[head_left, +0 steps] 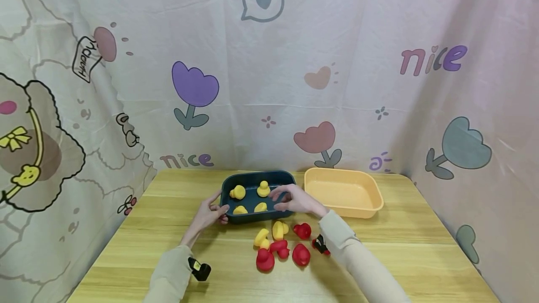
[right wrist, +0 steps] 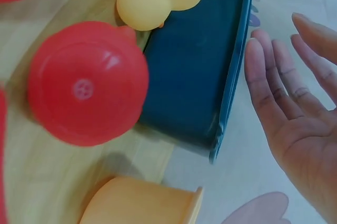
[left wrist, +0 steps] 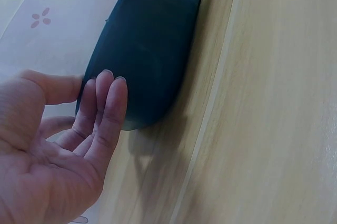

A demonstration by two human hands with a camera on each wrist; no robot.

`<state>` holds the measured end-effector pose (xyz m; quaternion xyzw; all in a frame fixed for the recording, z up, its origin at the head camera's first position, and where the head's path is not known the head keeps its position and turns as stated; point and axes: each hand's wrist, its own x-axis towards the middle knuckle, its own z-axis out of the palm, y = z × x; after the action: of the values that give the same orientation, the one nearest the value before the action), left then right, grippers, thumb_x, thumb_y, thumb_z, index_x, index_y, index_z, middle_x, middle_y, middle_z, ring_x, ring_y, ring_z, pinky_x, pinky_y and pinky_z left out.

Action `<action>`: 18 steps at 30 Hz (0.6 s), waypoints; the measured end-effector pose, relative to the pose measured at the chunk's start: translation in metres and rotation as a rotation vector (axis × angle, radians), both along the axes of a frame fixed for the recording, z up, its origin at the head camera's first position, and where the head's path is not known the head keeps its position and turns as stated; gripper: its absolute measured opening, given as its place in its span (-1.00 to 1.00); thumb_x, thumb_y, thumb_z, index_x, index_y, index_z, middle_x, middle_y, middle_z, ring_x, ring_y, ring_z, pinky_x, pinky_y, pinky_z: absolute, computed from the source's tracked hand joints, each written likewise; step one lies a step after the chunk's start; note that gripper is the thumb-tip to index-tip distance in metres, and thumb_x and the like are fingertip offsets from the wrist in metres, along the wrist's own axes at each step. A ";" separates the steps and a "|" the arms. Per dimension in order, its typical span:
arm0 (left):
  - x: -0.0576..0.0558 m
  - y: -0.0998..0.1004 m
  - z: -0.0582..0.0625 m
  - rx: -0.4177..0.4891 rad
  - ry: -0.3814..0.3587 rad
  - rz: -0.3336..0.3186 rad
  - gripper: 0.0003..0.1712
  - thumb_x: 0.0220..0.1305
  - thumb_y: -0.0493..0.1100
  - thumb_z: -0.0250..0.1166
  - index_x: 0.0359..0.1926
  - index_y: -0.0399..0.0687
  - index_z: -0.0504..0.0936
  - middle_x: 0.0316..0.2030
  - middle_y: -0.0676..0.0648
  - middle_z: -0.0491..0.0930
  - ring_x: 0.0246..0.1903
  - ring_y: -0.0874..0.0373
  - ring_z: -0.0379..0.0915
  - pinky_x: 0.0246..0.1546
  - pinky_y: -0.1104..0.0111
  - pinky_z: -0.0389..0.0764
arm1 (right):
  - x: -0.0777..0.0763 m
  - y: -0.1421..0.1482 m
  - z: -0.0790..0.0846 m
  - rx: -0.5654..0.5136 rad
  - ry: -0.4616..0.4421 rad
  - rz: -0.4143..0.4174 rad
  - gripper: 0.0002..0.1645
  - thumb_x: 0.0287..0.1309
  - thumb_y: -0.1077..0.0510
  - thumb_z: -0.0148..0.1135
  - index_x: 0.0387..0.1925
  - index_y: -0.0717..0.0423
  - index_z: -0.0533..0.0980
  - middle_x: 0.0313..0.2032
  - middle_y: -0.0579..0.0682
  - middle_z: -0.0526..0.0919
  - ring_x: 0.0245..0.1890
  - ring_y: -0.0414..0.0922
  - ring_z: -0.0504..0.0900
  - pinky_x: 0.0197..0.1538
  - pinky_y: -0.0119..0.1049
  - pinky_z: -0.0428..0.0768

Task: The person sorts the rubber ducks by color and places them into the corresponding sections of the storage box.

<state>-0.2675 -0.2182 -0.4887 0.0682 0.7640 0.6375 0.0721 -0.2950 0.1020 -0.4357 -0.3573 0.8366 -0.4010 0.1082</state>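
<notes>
A dark blue plastic bin (head_left: 257, 219) stands near the back of the table with several yellow rubber ducks (head_left: 263, 189) inside. My left hand (head_left: 210, 212) grips its left end, thumb at the rim and fingers against the outer wall, as the left wrist view shows on the bin (left wrist: 152, 40). Over the bin's right side hovers my right hand (head_left: 296, 198), fingers loosely bent and holding nothing. In the right wrist view that hand (right wrist: 300, 92) appears apart from the bin wall (right wrist: 195, 71). Two yellow ducks (head_left: 278, 230) lie on the table just in front of the bin.
Several red rubber ducks (head_left: 301, 255) lie in front of the bin, one partly hidden by the right wrist. An orange-yellow bin (head_left: 343, 211) stands right of the blue one. A printed cloth (head_left: 269, 60) hangs behind the wooden table (head_left: 139, 247).
</notes>
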 end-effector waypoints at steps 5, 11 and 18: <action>0.000 -0.001 0.000 -0.013 0.003 -0.005 -0.13 0.43 -0.33 0.19 0.57 -0.37 -0.10 -0.57 -0.03 0.62 -0.55 0.25 0.66 -0.32 0.22 0.82 | 0.010 0.012 -0.001 -0.018 0.003 -0.005 -0.60 0.27 0.19 0.33 0.11 0.24 0.58 -0.02 0.33 0.64 -0.17 -0.04 0.73 -0.05 -0.47 0.70; 0.001 0.000 0.002 -0.015 -0.002 0.002 -0.13 0.42 -0.33 0.20 0.56 -0.37 -0.09 -0.57 -0.04 0.63 -0.55 0.24 0.66 -0.31 0.17 0.82 | 0.018 0.024 -0.008 -0.023 0.013 -0.018 -0.61 0.25 0.20 0.35 0.08 0.27 0.58 -0.07 0.24 0.68 -0.18 -0.05 0.73 -0.04 -0.51 0.69; 0.000 0.001 0.001 -0.019 -0.011 0.008 -0.13 0.42 -0.33 0.19 0.57 -0.36 -0.09 -0.58 0.00 0.61 -0.56 0.25 0.65 -0.31 0.18 0.82 | 0.029 0.031 -0.009 -0.014 -0.025 -0.022 -0.62 0.24 0.22 0.35 0.05 0.31 0.59 -0.04 0.28 0.70 -0.15 -0.05 0.73 0.00 -0.43 0.72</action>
<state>-0.2675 -0.2174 -0.4877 0.0608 0.7698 0.6311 0.0745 -0.2661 0.1330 -0.4451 -0.3437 0.8362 -0.4125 0.1118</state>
